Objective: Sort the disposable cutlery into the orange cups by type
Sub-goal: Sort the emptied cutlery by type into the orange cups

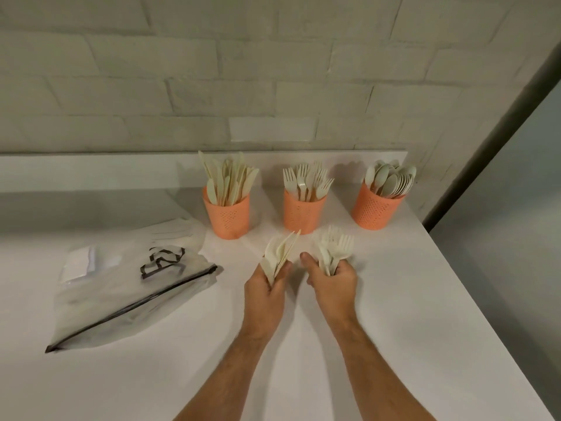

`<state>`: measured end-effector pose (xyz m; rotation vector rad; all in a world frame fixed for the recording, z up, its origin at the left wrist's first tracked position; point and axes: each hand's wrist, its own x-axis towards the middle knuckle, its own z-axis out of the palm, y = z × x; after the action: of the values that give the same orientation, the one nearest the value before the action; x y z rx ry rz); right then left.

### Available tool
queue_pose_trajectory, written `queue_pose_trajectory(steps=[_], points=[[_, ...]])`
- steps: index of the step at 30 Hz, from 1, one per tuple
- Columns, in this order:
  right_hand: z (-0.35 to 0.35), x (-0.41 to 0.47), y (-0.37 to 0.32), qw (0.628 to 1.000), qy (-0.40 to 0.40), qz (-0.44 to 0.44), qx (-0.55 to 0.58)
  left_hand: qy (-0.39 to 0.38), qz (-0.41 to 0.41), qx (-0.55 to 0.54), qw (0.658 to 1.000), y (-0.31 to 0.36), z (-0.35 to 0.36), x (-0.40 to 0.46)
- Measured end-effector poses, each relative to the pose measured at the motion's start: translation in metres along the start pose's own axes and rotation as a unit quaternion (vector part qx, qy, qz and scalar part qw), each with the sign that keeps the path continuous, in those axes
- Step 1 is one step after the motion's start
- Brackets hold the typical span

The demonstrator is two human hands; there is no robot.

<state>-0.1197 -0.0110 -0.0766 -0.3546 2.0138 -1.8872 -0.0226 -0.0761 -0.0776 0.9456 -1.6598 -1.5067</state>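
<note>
Cutlery split between hands above table (379, 299), just before three orange cups. Left hand (265, 294): fingers curled round knives (280, 252). Right hand (334, 284): fingers wrapped round forks (335, 249). Advice: knives to left cup (227, 215), forks to middle cup (303, 212), handles down; spoon cup (376, 209) not needed. Lower gently, bundles fan loosely.

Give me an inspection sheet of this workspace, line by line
Surface: white counter, against a wall.
Job's things: three orange cups; left cup holds knives, middle cup forks, right cup spoons.
Clutter: clear zip bag lying flat left of the hands.
Grippers: left hand grips a bunch of knives; right hand grips a bunch of forks.
Cables: nothing seen.
Surroundings: pale brick wall behind.
</note>
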Motion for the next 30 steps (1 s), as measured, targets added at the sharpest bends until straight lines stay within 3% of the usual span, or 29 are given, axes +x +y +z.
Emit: queue_pose_trajectory(steps=[4,10,15,19,25,30], points=[[0.003,0.008,0.002,0.998,-0.026,-0.022,-0.050,0.003,-0.048,-0.029,0.998,0.000,0.001,0.002],[0.004,0.000,-0.024,0.979,-0.183,0.039,-0.085,0.001,-0.161,-0.170,0.972,0.018,0.004,0.006],[0.009,-0.009,-0.029,0.971,-0.176,0.049,-0.151,-0.116,-0.250,-0.273,0.922,0.029,0.001,-0.002],[0.015,-0.014,-0.025,0.960,-0.172,0.048,-0.215,-0.168,-0.288,-0.327,0.884,0.034,-0.009,-0.006],[0.024,-0.027,-0.026,0.904,-0.177,0.068,-0.382,-0.202,-0.287,-0.290,0.891,0.035,-0.016,-0.010],[0.023,-0.031,-0.034,0.871,-0.208,0.057,-0.442,-0.211,-0.222,-0.247,0.920,0.034,-0.020,-0.007]])
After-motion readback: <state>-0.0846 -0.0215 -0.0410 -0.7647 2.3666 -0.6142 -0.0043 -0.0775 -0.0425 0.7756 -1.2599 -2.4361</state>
